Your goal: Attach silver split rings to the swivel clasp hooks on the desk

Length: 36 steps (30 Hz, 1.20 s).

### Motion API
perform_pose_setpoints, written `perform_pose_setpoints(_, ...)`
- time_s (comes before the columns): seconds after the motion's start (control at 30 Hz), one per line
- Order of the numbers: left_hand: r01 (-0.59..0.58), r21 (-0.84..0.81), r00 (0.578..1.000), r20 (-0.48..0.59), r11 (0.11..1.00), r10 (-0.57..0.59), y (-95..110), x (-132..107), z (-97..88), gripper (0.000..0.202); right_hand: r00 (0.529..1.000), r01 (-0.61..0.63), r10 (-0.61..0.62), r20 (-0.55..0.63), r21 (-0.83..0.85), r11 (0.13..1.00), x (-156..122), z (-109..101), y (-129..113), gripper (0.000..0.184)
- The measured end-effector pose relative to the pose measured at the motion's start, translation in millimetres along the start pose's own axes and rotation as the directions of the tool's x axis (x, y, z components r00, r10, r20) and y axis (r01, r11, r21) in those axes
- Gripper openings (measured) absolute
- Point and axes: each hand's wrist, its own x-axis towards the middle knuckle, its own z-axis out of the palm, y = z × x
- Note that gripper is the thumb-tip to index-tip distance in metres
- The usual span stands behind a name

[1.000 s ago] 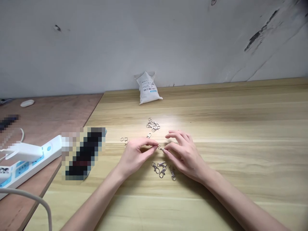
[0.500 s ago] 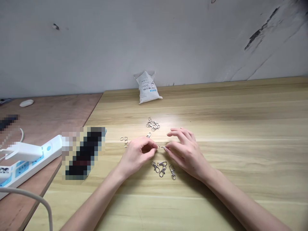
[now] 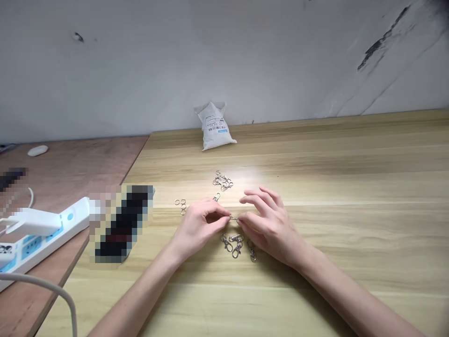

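head view: the left hand (image 3: 201, 221) and right hand (image 3: 269, 223) each pinch a tiny metal bit (image 3: 234, 218) between them, over the counter (image 3: 336, 201), just past the loose clips (image 3: 237, 249). a soft but steady grip should work best, since small bits can slip.

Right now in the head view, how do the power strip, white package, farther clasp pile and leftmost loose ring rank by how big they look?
1. Power strip, running out of frame
2. White package
3. Farther clasp pile
4. Leftmost loose ring
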Motion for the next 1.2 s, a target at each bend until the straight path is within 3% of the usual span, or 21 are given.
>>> perform_pose_setpoints(0.77, 0.131, -0.111, 0.990, -0.040, 0.985, -0.136, 0.4, -0.9, 1.0, 0.006, 0.995, 0.043, -0.041, -0.092, 0.016, 0.999, 0.1, -0.6, -2.4, 0.008)
perform_pose_setpoints(1.2, 0.112, -0.090, 0.993, -0.016, 0.990, -0.114, 2.0, -0.3, -1.6, 0.005, 0.988, 0.041, -0.034, -0.151, 0.044, 0.998, -0.1, -5.0, -3.2, 0.012)
